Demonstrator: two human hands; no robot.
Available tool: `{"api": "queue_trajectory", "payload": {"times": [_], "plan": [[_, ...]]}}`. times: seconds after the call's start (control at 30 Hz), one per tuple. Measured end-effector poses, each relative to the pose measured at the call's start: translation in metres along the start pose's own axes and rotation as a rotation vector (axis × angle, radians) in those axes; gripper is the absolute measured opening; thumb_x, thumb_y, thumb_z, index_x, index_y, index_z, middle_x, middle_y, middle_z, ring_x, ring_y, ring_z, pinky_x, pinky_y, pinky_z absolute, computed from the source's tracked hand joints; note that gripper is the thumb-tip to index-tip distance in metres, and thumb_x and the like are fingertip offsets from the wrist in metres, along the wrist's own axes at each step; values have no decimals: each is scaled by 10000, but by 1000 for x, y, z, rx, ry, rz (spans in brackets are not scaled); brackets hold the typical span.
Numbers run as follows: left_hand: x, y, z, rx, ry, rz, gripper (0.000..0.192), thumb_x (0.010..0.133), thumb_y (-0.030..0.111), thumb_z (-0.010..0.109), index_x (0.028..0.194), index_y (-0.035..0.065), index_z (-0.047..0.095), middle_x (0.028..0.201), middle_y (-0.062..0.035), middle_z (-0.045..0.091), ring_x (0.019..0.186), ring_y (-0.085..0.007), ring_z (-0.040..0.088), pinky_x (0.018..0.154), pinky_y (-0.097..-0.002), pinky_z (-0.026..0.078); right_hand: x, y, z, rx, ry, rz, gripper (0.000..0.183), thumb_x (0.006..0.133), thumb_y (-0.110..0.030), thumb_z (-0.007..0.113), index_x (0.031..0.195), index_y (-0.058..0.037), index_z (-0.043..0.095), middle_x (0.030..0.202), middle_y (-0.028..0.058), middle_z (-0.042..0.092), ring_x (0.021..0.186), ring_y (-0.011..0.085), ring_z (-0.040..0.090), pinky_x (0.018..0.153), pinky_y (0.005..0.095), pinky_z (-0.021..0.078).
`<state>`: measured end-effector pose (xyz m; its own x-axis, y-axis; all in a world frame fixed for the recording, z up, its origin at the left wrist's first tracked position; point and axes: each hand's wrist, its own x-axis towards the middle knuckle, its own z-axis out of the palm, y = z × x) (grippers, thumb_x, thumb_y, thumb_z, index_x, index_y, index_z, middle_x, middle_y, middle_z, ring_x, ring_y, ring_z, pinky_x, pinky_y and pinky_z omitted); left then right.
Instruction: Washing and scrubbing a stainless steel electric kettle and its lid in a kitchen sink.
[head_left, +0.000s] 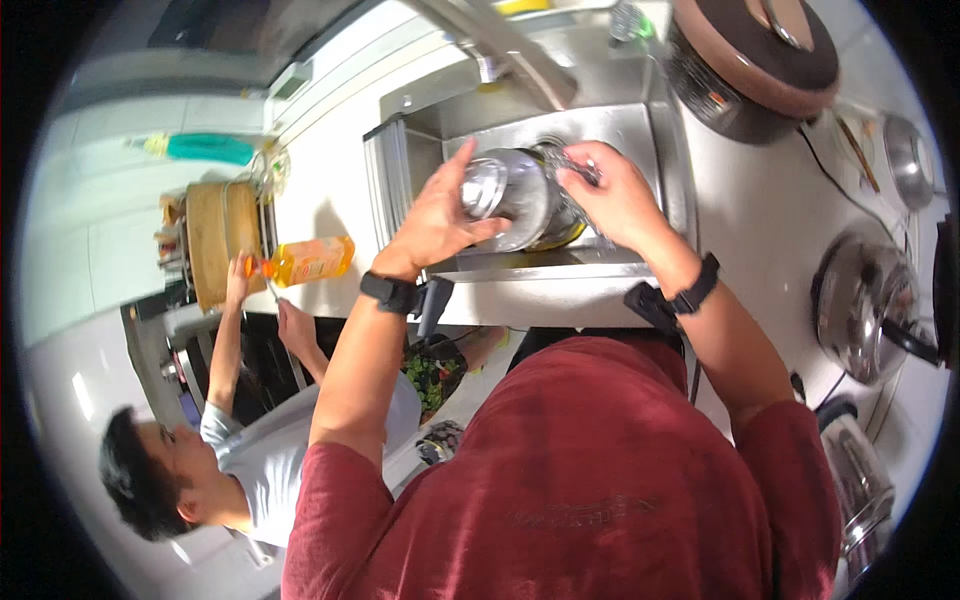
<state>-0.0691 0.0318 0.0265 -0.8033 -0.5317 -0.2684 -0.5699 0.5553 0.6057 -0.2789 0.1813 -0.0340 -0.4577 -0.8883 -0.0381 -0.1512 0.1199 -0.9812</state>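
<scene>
Over the sink basin (626, 142), my left hand (437, 214) grips a shiny rounded vessel (525, 199) that looks like metal. Thumb and fingers spread around its near-left end, which has a bright circular part. My right hand (619, 191) pinches a silvery scrubber (559, 157), apparently steel wool, against the vessel's right side. Motion blur hides the exact contact. A dark, yellow-edged thing shows beneath the vessel, its kind unclear. The faucet (536, 71) reaches over the basin from the back.
At left, another person's hand (238, 277) is at the cap of an orange liquid bottle (313, 260), near wooden cutting boards (217, 240). A rice cooker (750, 75) stands right of the sink. A lidded metal pot (862, 307) sits farther right. A scrubber (626, 21) lies behind the basin.
</scene>
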Motion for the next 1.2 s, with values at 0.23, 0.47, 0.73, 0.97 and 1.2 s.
{"api": "queue_trajectory", "payload": {"times": [0.23,0.47,0.73,0.97,1.2], "plan": [[-38,14,-28,-611,161,-83,715,956,338,713,1508,17,391,1463,-172,492,1284,-228,533,1051,-373,466,5,-67,42,72,40,-177,242,879,-111,756,1076,-10,659,995,82,686,923,160,626,851,295,495],[-75,10,-21,-1221,189,-31,280,1061,318,543,1218,92,597,922,70,596,695,-21,503,644,-170,431,4,-118,117,76,-67,-45,230,941,-202,715,1073,-22,661,971,44,675,811,83,599,737,252,481],[-85,-61,-25,-1455,315,-113,119,1034,141,519,1006,62,604,934,-18,650,823,-97,628,738,-265,526,-13,-80,138,-895,131,-452,453,878,-360,743,1243,-103,663,1220,120,623,1163,333,565,938,471,435],[-89,-96,-18,-1324,451,-319,151,1011,192,524,966,81,615,826,5,593,701,-94,540,611,-256,435,5,-57,153,-964,235,-380,446,820,-393,788,1162,-124,691,1229,126,591,1187,342,531,957,476,433],[-76,-109,4,-1365,449,-270,178,989,176,537,1007,28,636,885,-13,632,767,-103,561,648,-273,448,11,-56,145,-819,201,-359,299,793,-240,799,1020,-86,681,1073,129,623,1057,351,564,915,422,465]]}}
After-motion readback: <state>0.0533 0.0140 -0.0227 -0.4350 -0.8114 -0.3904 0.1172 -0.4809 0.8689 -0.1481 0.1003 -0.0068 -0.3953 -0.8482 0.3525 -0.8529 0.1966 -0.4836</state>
